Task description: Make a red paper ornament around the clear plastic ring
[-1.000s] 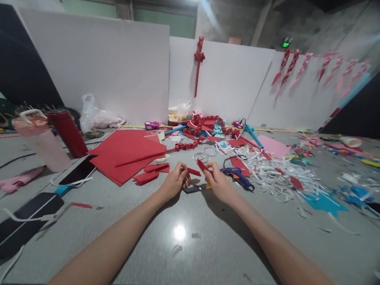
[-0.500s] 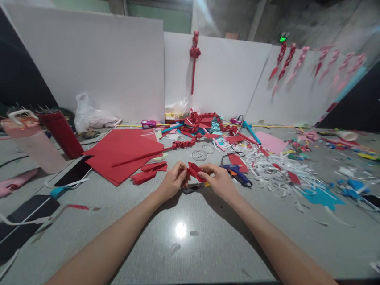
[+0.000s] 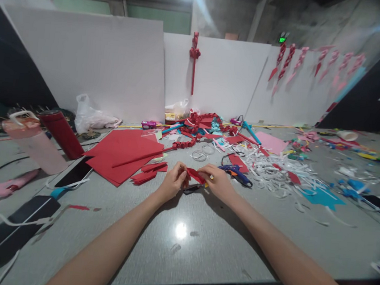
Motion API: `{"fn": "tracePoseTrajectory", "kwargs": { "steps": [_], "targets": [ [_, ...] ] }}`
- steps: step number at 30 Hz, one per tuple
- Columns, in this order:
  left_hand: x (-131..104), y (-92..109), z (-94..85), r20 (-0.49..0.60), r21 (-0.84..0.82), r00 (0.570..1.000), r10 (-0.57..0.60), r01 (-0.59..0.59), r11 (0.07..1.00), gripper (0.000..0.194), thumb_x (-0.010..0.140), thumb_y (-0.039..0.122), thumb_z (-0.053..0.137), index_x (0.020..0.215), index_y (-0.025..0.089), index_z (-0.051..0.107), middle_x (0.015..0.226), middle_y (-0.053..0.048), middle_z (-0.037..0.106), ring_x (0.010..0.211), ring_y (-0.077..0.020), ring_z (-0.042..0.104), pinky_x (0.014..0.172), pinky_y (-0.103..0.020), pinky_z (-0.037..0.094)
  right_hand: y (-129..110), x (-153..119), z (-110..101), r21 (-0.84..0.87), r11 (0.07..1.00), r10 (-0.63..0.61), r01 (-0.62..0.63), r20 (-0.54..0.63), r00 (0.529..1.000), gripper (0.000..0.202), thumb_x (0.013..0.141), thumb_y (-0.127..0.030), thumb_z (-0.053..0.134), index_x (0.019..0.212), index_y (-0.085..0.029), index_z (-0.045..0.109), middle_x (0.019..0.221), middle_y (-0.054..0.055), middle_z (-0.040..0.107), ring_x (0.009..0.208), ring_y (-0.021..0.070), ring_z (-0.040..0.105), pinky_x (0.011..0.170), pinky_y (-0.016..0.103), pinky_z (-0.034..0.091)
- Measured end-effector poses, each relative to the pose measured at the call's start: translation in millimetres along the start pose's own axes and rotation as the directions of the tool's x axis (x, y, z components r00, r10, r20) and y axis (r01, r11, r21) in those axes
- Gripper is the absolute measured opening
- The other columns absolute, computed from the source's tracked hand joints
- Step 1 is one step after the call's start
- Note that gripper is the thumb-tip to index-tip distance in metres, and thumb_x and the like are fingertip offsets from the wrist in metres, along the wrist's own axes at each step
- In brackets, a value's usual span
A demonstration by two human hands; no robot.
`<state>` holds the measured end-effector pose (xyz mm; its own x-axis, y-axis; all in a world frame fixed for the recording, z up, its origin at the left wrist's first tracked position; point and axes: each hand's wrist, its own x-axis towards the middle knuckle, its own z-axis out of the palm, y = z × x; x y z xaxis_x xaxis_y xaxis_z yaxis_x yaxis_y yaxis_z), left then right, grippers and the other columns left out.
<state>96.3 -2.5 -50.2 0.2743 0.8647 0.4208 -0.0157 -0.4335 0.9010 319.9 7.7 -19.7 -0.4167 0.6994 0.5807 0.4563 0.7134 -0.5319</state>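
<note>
Between my hands is a small folded piece of red paper (image 3: 195, 175), held just above the grey table. My left hand (image 3: 175, 179) pinches its left end, and the fingers of my right hand (image 3: 216, 181) close on its right end. Under the paper lies a dark tool (image 3: 192, 189), mostly hidden, with a yellow bit beside my right fingers. Left of my left hand rest several folded red paper strips (image 3: 148, 173). A blue glue gun (image 3: 237, 175) lies just beyond my right hand.
Large red paper sheets (image 3: 125, 149) lie at the left, near a pink bottle (image 3: 35, 143) and a red tumbler (image 3: 61, 134). White paper scraps (image 3: 271, 168) are heaped at the right. A red paper chain (image 3: 194, 55) hangs on the white board behind.
The red paper's right part has turned from a raised, pointed fold to a flatter, curved shape under my right fingers. My left hand has hardly moved.
</note>
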Motion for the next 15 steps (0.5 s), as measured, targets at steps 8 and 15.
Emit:
{"fn": "tracePoseTrajectory", "kwargs": {
  "steps": [8,15],
  "targets": [
    [-0.4,-2.0,-1.5,0.033,0.001,0.999,0.021,-0.021,1.000,0.028,0.109,0.050,0.051,0.103,0.023,0.047,0.079,0.001,0.066,0.062,-0.0153,0.065,0.059,-0.028,0.052,2.9,0.4,-1.8,-0.027,1.000,-0.009,0.010,0.039,0.999,0.018,0.103,-0.016,0.058,0.101,-0.020,0.076,0.102,0.010,0.077,0.096,0.0241,0.070,0.087,0.036,0.053],
    [-0.9,-3.3,-2.0,0.041,0.004,0.998,0.037,-0.037,0.999,0.026,0.110,0.049,0.050,0.104,0.023,0.047,0.081,0.001,0.066,0.063,-0.0155,0.065,0.061,-0.029,0.053,6.5,0.3,-0.4,0.024,1.000,0.021,-0.020,-0.003,1.000,0.018,0.101,-0.020,0.061,0.100,-0.021,0.079,0.101,0.009,0.082,0.093,0.0244,0.075,0.087,0.035,0.055]
  ]
}}
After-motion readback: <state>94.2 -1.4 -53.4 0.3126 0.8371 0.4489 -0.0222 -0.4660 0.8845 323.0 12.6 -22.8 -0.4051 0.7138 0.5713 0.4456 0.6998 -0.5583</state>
